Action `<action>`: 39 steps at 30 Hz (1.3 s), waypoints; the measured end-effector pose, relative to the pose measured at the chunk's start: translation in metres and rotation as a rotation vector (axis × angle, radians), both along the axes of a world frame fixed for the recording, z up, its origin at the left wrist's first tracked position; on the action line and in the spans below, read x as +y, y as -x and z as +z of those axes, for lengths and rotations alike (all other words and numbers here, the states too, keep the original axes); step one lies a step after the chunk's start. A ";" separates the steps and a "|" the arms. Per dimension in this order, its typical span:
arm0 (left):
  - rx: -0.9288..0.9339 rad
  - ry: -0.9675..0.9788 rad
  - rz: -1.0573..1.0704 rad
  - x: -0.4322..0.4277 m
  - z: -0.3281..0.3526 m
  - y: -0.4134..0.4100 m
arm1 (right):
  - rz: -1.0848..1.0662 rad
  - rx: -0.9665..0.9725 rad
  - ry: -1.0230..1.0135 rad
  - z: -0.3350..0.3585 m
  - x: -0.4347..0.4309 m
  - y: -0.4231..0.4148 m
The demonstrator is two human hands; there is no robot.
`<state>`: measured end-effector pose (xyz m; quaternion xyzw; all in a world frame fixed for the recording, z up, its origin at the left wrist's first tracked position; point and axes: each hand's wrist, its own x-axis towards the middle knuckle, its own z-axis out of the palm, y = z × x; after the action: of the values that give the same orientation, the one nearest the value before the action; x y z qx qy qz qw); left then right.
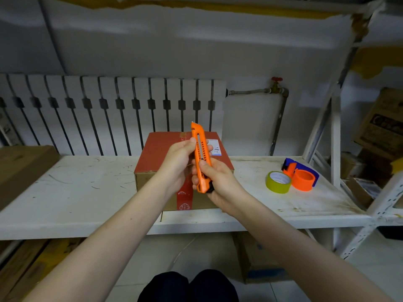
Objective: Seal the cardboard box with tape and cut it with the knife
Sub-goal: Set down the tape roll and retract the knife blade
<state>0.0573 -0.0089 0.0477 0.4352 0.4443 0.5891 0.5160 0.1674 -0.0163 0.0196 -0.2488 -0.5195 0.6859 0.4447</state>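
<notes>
An orange utility knife [201,153] stands nearly upright in front of me, tip up, with only a tiny bit of blade showing at the top. My right hand [218,182] grips its lower handle, thumb on the slider. My left hand [178,164] pinches the knife's upper half from the left. Behind the hands, a cardboard box [157,162] with a red top and a red tape strip down its front face sits on the white shelf [76,192]. A yellow-green tape roll [278,182] lies to the right on the shelf.
An orange and blue tape dispenser [302,175] sits beside the roll. A brown carton [19,168] lies at the shelf's left end. A white radiator [109,110] and a pipe stand behind. More boxes fill the right rack [381,131] and the floor below.
</notes>
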 end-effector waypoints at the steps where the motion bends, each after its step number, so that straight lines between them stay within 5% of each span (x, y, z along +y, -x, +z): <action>1: 0.001 0.008 -0.001 0.001 0.000 0.000 | 0.014 0.016 0.007 -0.001 0.001 0.000; 12: 0.047 0.040 -0.020 0.007 -0.004 -0.001 | 0.102 0.044 -0.002 -0.012 0.014 -0.012; 16: -0.036 0.055 -0.011 0.010 -0.004 0.000 | -0.142 -0.283 -0.204 -0.016 0.013 -0.016; 21: -0.114 0.096 0.120 0.016 -0.008 0.001 | -0.558 -0.847 -0.722 -0.028 0.008 -0.025; 25: -0.140 0.093 0.123 0.018 -0.012 -0.003 | -0.712 -0.871 -0.894 -0.029 0.013 -0.036; 32: 0.660 -0.126 0.187 0.034 -0.023 0.021 | -0.892 -0.866 -0.445 -0.069 0.088 -0.103; 36: 1.131 -0.111 0.179 0.047 -0.036 0.029 | -0.954 -1.160 -0.204 -0.102 0.133 -0.132; 39: 1.302 -0.087 0.132 0.058 -0.045 0.031 | -0.947 -1.371 -0.106 -0.127 0.159 -0.140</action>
<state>0.0265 0.0488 0.0025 0.6952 0.6673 0.2529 0.0861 0.3075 0.1423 -0.1076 -0.7819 -0.5472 0.0976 0.2822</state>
